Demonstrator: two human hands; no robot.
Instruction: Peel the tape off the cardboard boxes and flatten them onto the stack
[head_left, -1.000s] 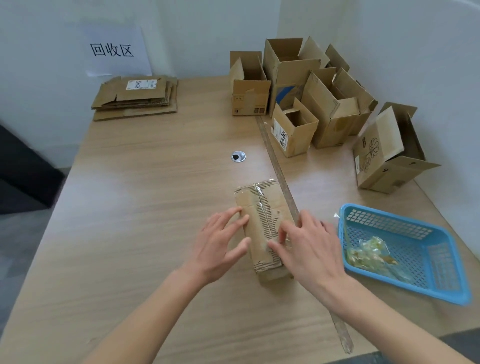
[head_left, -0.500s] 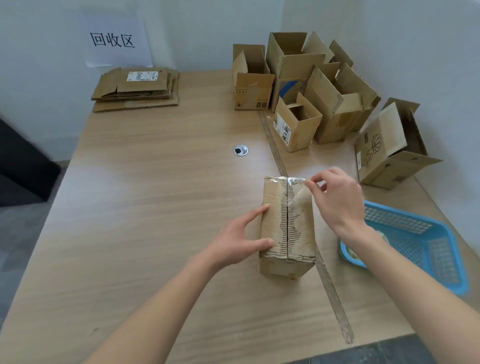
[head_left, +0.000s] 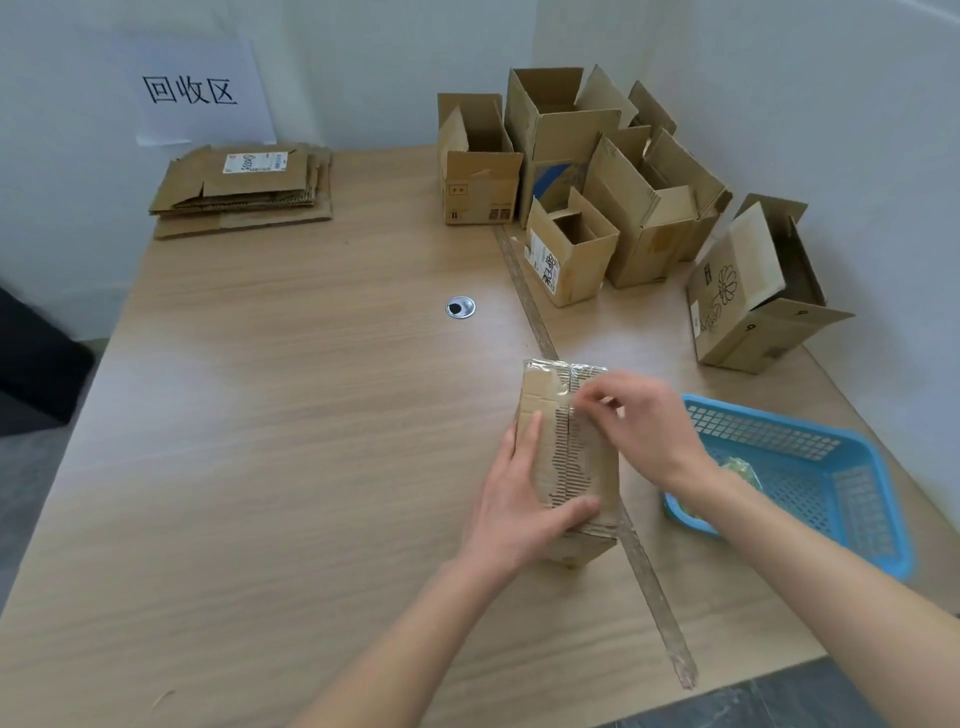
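Far left at the back we see the stack (head_left: 244, 189) of flat boxes, by the wall under a paper sign (head_left: 195, 91). It's well apart from us, so that trip comes later.

Nearer, in the middle of the table (head_left: 260, 415), our left hand (head_left: 524, 499) grips the box (head_left: 569, 457) we're working on. The fingers lie along its left side & the thumb is across the near end of the top. It holds the box steady.

The box's long way runs from us toward the back wall. The tape (head_left: 569, 410) runs the same way, down the middle seam on top.

Our right hand (head_left: 644, 431) is over the far half of the box. The thumb & first finger look pressed together on the tape near the far end, but it's blurry, so we can't be sure it's got hold. This hand is the nearer one to the loose tape end. We think the next pull goes toward us, along the seam.

Vs half a sec ago: the right hand was at the far right corner; now it's come in over the seam. The left thumb has slid onto the top.

Right of that is the blue basket (head_left: 852, 467) w/ old tape in it, just beside the box. More open boxes (head_left: 597, 182) wait at the back right.
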